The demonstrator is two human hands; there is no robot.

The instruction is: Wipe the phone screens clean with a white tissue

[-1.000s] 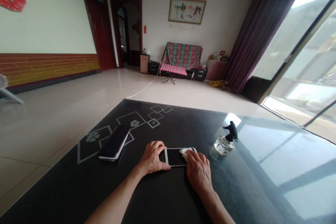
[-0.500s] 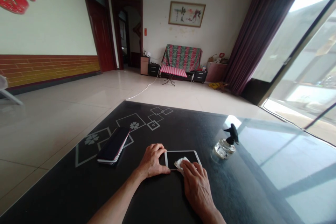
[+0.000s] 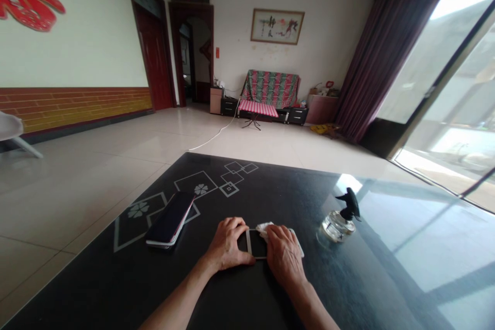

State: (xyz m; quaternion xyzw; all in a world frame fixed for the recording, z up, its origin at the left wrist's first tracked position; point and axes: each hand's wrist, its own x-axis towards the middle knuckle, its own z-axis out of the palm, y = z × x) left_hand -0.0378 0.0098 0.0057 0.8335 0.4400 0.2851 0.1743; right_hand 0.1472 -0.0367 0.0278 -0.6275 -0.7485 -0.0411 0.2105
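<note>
A smartphone (image 3: 258,245) with a white frame and dark screen lies flat on the black table. My left hand (image 3: 229,243) grips its left end, thumb at the near edge and fingers at the far edge. A crumpled white tissue (image 3: 263,228) is pressed on the screen under my right hand (image 3: 285,253), which covers much of the phone's right half. To the right stands a clear spray bottle (image 3: 339,224) with a black trigger head. At the left lies a dark phone case or wallet (image 3: 171,219) with a pale edge.
The glossy black table (image 3: 294,196) has white diamond and flower patterns at its far left. Across the tiled floor stands a small table with a pink checked cloth (image 3: 258,109). A white chair (image 3: 15,131) is at the far left, and a glass door lies to the right.
My right hand has slid the tissue toward the far edge of the phone and now covers more of the screen. My left hand keeps its hold. The whole view has shifted slightly.
</note>
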